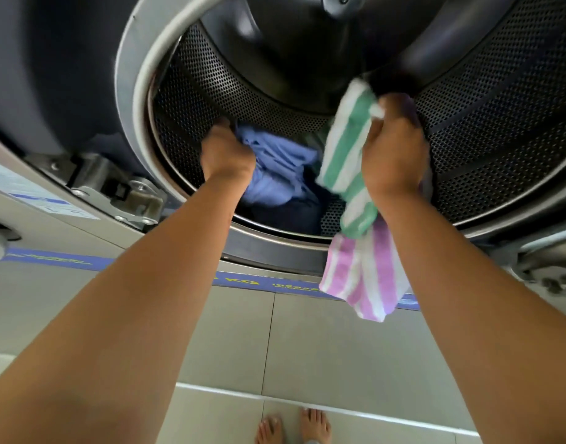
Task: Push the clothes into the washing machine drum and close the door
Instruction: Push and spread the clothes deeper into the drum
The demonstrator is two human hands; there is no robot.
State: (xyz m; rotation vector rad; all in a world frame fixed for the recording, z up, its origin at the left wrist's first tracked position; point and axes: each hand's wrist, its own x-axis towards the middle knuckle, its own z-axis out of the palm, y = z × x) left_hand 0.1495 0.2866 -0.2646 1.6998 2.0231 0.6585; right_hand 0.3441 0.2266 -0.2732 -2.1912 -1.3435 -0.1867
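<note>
The right hand [395,149] grips a striped towel [355,200] whose length hangs below the fingers, outside the drum [486,129], while the left hand [227,152] clutches blue cloth [275,168] inside.

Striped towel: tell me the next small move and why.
Probably push the right hand forward so the striped towel drops fully into the drum. Its pink end hangs outside over the door rim, while the left hand already presses the blue garment inside.
</note>
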